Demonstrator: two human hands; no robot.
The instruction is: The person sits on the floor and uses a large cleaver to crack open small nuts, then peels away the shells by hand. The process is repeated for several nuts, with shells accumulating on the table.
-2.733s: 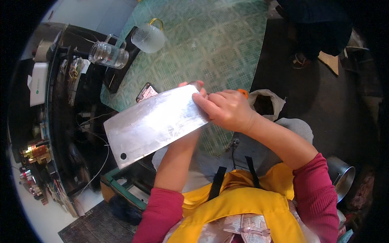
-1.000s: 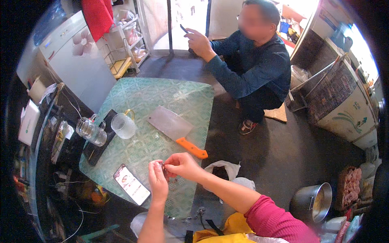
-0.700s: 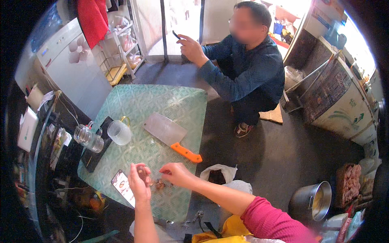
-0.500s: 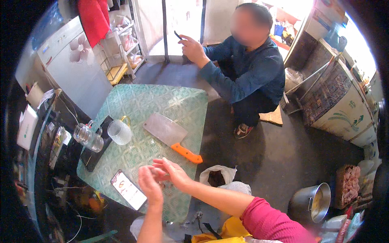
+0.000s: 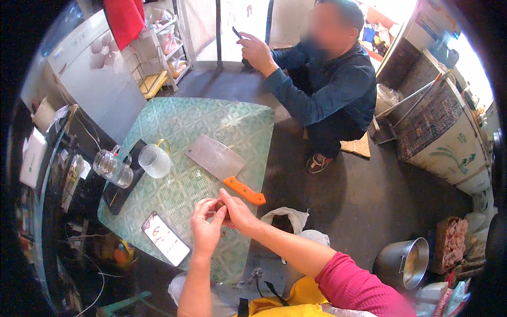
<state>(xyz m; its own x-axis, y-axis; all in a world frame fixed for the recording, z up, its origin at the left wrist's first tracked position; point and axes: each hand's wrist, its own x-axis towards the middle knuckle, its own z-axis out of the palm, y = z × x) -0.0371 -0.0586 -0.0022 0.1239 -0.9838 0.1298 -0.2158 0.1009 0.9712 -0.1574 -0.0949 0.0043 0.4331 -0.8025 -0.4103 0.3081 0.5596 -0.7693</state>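
Observation:
Over the near part of the green patterned tabletop (image 5: 206, 116), my left hand (image 5: 207, 224) and my right hand (image 5: 238, 214) meet, fingers bent and pressed together. Between the fingertips shows a bit of something small, dark and brownish; its kind cannot be made out. A cleaver (image 5: 215, 157) with an orange handle lies flat just beyond my hands, touched by neither. To the left of my left hand rests a phone (image 5: 166, 240) with its screen lit. Farther left stand a glass jar (image 5: 112, 169) and a clear textured mug (image 5: 155, 161), beside a black tray (image 5: 119, 196).
Across the table a person (image 5: 330, 87) in dark clothes crouches, holding up a thin dark object. On the floor to the right are an open white sack (image 5: 297, 217), a steel pot (image 5: 388, 264) and a broom and dustpan (image 5: 384, 133). A white cabinet (image 5: 97, 79) stands at the far left.
My hands have gone from loosely cupped with straighter fingers to bent fingertips pinched together. The view has shifted slightly; the cleaver, phone and glassware stay in place on the table.

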